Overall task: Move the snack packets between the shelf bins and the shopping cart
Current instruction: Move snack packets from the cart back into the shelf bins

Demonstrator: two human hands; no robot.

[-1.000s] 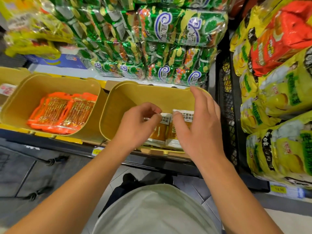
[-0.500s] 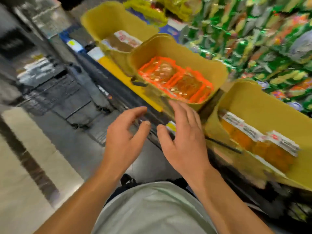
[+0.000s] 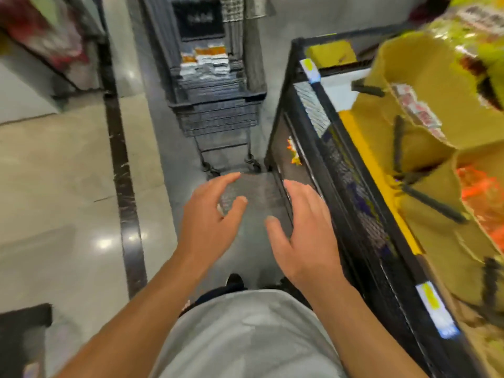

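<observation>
A dark shopping cart (image 3: 218,105) stands ahead in the aisle, with white-and-orange snack packets (image 3: 207,62) lying in its basket. My left hand (image 3: 212,214) and my right hand (image 3: 302,227) hover side by side over the floor, short of the cart, fingers spread and holding nothing. On the right run the yellow shelf bins (image 3: 425,148); one holds white-labelled packets (image 3: 417,110), another orange packets (image 3: 482,197). The frame is blurred by motion.
A black wire shelf frame (image 3: 327,159) with price tags borders the bins on the right. Another display (image 3: 49,42) with red goods stands at the far left. Glossy tiled floor (image 3: 68,186) with a dark strip lies between. Bagged snacks (image 3: 469,25) hang at the top right.
My view has swung left from the bins to the aisle and the cart. Both hands left the packets in the right bin and now hover empty in front of me.
</observation>
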